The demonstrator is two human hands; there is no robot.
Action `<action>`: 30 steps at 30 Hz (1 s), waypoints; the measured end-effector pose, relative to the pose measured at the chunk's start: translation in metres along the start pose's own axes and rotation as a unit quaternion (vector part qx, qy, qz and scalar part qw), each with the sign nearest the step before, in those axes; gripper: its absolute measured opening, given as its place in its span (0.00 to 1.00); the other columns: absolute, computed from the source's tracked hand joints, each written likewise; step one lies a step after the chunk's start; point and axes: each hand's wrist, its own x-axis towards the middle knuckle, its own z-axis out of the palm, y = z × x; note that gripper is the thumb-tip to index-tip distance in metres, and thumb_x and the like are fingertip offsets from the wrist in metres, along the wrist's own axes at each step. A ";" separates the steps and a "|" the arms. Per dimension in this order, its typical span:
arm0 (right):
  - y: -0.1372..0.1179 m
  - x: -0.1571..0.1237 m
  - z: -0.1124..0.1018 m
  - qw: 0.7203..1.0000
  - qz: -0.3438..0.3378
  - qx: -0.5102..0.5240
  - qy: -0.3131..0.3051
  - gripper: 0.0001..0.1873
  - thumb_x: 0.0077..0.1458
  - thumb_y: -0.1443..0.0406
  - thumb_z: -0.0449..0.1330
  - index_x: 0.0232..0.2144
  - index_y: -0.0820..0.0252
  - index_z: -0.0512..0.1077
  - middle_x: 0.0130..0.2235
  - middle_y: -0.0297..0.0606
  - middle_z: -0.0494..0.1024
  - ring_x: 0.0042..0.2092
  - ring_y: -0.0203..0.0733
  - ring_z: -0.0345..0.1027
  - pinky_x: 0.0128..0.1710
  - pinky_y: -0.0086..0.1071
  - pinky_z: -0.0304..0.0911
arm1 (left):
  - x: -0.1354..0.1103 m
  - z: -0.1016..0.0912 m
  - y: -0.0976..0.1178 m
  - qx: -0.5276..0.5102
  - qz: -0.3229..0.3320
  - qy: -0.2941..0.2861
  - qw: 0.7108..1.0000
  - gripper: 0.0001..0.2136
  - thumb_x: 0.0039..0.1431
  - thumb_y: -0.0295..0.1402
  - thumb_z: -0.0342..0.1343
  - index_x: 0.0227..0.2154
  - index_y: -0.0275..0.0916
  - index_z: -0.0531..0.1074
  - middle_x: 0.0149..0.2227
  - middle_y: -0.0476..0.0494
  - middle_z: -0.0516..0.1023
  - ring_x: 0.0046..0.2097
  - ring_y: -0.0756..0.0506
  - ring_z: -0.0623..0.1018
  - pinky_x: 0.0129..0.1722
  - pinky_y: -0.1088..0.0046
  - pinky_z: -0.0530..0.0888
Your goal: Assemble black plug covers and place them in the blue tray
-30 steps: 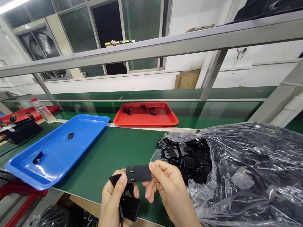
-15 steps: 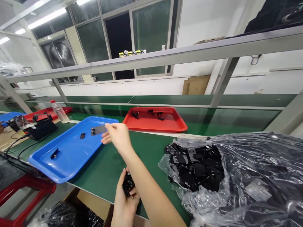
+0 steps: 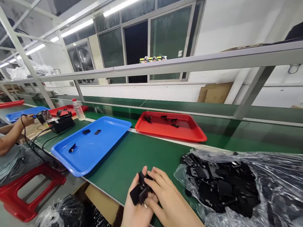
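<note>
My left hand [image 3: 137, 211] holds a small stack of black flat parts [image 3: 139, 191] near the front edge of the green table [image 3: 123, 157]. My right hand [image 3: 168, 201] lies against the same stack, its fingers touching the top piece. A clear plastic bag [image 3: 260, 189] full of black parts [image 3: 220, 186] lies just to the right of my hands. To the left is a blue tray [image 3: 94, 151] with three black parts, one of them [image 3: 86, 131] near its far end.
A red tray [image 3: 189, 134] with several black pieces sits beyond, on the conveyor. At the far left a seated person's hand [image 3: 27, 119] works by a black device [image 3: 62, 123] and a water bottle [image 3: 78, 109]. A red stool [image 3: 30, 195] and a cardboard box [image 3: 101, 205] are below the table edge.
My right hand dropped a black part into the blue tray and came back to the stack in my left hand. The view has swung left and a seated person has come into sight.
</note>
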 end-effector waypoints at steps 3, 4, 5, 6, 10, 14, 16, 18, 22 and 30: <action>0.014 -0.008 0.010 0.998 -0.024 -0.061 0.014 0.21 0.59 0.76 0.49 0.52 0.69 0.71 0.57 0.52 0.68 0.62 0.58 0.53 0.58 0.54 0.59 | 0.004 -0.006 -0.006 0.038 -0.003 0.000 0.999 0.17 0.67 0.32 0.44 0.38 0.38 0.80 0.43 0.39 0.81 0.44 0.49 0.80 0.46 0.78 0.74; 0.016 -0.009 0.011 0.997 -0.032 -0.063 0.033 0.20 0.59 0.76 0.49 0.50 0.68 0.73 0.55 0.52 0.70 0.59 0.57 0.57 0.57 0.54 0.61 | 0.004 -0.007 -0.008 0.047 -0.003 0.004 0.999 0.17 0.67 0.33 0.44 0.39 0.38 0.80 0.46 0.38 0.80 0.48 0.48 0.79 0.47 0.77 0.74; 0.017 -0.009 0.012 0.996 -0.039 -0.060 0.057 0.18 0.59 0.77 0.50 0.47 0.67 0.74 0.52 0.51 0.72 0.56 0.57 0.61 0.54 0.54 0.63 | 0.004 -0.007 -0.009 0.053 -0.002 0.006 0.999 0.17 0.67 0.33 0.44 0.40 0.39 0.79 0.48 0.38 0.79 0.50 0.47 0.78 0.48 0.77 0.74; 0.017 -0.010 0.013 0.995 -0.041 -0.052 0.081 0.17 0.59 0.76 0.51 0.46 0.66 0.74 0.49 0.50 0.73 0.53 0.56 0.63 0.52 0.53 0.65 | 0.003 -0.006 -0.010 0.058 0.001 0.007 0.998 0.16 0.67 0.33 0.44 0.41 0.39 0.79 0.50 0.38 0.78 0.52 0.46 0.76 0.49 0.76 0.73; 0.010 -0.013 0.014 0.992 -0.018 0.021 0.126 0.18 0.55 0.77 0.55 0.47 0.61 0.72 0.50 0.45 0.72 0.50 0.53 0.63 0.49 0.50 0.64 | -0.003 -0.003 -0.011 0.076 -0.006 -0.005 0.997 0.16 0.67 0.33 0.43 0.45 0.42 0.78 0.51 0.40 0.78 0.56 0.45 0.74 0.53 0.71 0.73; 0.001 -0.015 0.011 0.984 -0.003 0.125 0.126 0.13 0.50 0.78 0.56 0.35 0.57 0.71 0.42 0.37 0.73 0.47 0.46 0.62 0.52 0.43 0.58 | -0.005 -0.003 -0.011 0.084 -0.035 0.014 0.996 0.15 0.67 0.32 0.45 0.45 0.39 0.77 0.49 0.38 0.78 0.55 0.43 0.75 0.54 0.66 0.73; -0.001 -0.014 0.008 0.965 0.030 0.216 0.145 0.09 0.47 0.77 0.58 0.25 0.58 0.67 0.33 0.34 0.71 0.41 0.44 0.62 0.46 0.37 0.59 | -0.005 0.000 -0.012 0.054 -0.036 0.056 0.996 0.14 0.66 0.30 0.46 0.40 0.37 0.78 0.47 0.37 0.79 0.52 0.42 0.77 0.52 0.63 0.74; -0.001 -0.012 0.006 0.932 0.077 0.315 0.164 0.07 0.48 0.71 0.59 0.22 0.58 0.65 0.27 0.32 0.68 0.34 0.41 0.61 0.36 0.33 0.59 | -0.006 0.005 -0.015 0.056 -0.008 0.093 0.994 0.11 0.65 0.28 0.48 0.39 0.35 0.77 0.45 0.36 0.80 0.48 0.40 0.79 0.46 0.61 0.78; 0.007 -0.012 0.007 0.864 0.134 0.444 0.195 0.13 0.54 0.55 0.60 0.31 0.60 0.67 0.23 0.31 0.68 0.25 0.36 0.62 0.25 0.27 0.57 | -0.010 0.011 -0.024 0.205 0.084 0.130 0.967 0.10 0.62 0.28 0.52 0.45 0.38 0.73 0.34 0.42 0.80 0.29 0.50 0.79 0.23 0.80 0.75; -0.007 -0.024 0.000 0.734 0.169 0.560 0.345 0.19 0.47 0.56 0.71 0.28 0.58 0.66 0.25 0.32 0.74 0.25 0.34 0.68 0.26 0.23 0.65 | -0.029 0.013 -0.037 0.395 0.166 0.053 0.902 0.27 0.37 0.55 0.67 0.31 0.35 0.75 0.15 0.52 0.68 0.13 0.61 0.55 0.12 0.89 0.51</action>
